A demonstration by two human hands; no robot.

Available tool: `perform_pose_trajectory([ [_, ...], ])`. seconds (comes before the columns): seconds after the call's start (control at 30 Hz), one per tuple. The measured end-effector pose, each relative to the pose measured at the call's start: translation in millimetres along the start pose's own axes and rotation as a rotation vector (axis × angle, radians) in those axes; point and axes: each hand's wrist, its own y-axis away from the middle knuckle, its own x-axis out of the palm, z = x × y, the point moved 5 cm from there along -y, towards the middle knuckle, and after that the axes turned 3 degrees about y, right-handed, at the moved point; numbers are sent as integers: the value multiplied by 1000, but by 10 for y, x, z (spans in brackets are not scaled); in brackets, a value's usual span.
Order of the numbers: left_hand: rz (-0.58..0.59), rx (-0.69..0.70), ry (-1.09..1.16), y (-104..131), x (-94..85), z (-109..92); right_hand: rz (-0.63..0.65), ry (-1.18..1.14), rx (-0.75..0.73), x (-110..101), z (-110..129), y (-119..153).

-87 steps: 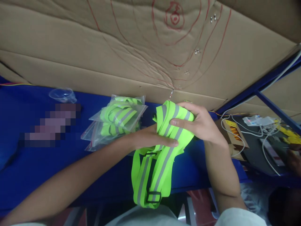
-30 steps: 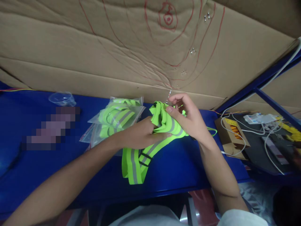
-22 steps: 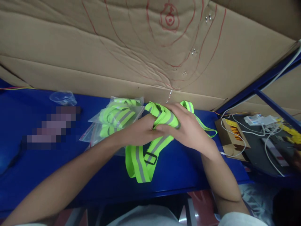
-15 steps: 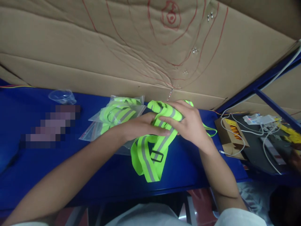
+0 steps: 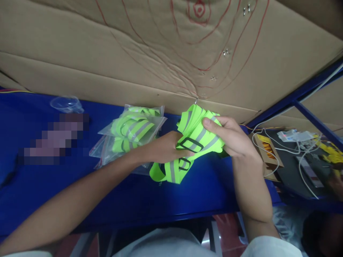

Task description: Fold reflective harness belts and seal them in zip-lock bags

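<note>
A neon-yellow reflective strap [image 5: 202,134] with grey stripes is bunched in folds between my hands, above the blue table. My right hand [image 5: 232,137] grips the folded bundle from the right, thumb on top. From the left, my left hand [image 5: 171,144] closes on the strap close to two black buckles [image 5: 191,144]; its fingertips are partly hidden behind the webbing. A loop of strap hangs below the left hand. Just left of it lie clear zip bags [image 5: 134,128] holding similar coiled straps.
On the blue table [image 5: 112,200], a clear plastic piece [image 5: 66,104] and a pixelated patch lie to the left. A marked cardboard panel [image 5: 134,71] rises behind. At right are a small open box [image 5: 268,151], white cables and a blue metal frame [image 5: 318,119]. A person is partly visible at lower right.
The strap bundle has been turned and gathered, so a buckle now shows on top and the hanging loop is shorter. My right hand has moved slightly right and turned, thumb now over the folds.
</note>
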Motion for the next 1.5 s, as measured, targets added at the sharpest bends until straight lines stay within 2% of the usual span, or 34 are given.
perform_pose_trajectory([
  [0.1, -59, 70, -82, 53, -114, -100, 28, -69, 28, 96, -127, -145],
  [0.17, -43, 98, -84, 83, -150, -155, 17, 2, -51, 145, -176, -229],
  [0.27, 42, 143, -66, 93, -157, -206, -32, 177, -218, 160, -175, -280],
  [0.33, 63, 174, -50, 80, -161, -216, -27, 247, -265, 145, -146, -265],
  [0.53, -26, 303, -74, 44, -170, -230, 195, 540, -375, 237, 36, -58],
  [0.6, 6, 281, -83, 29, -137, -207, 206, 619, -348, 301, 31, -29],
  [0.7, 18, 200, -28, 7, -133, -144, 89, 609, -289, 339, 0, -60],
  [0.77, 48, 159, 43, 5, -138, -105, 36, 567, -320, 343, 4, -83],
  [0.83, 144, 93, 90, 15, -117, -59, 56, 599, -364, 347, 12, -92],
  [0.93, 272, -23, 106, 45, -87, -5, 113, 701, -329, 320, -9, -96],
  [1.03, 349, -28, 177, 61, -71, -31, 75, 713, -291, 262, -20, -107],
  [1.17, 285, -71, 169, 43, -135, -19, 8, 676, -334, 215, -28, -139],
  [1.33, 327, -36, 51, 25, -122, 38, 59, 619, -329, 178, -53, -169],
  [1.5, 138, 6, 70, -62, -97, 161, 44, 527, -354, 138, -18, -171],
])
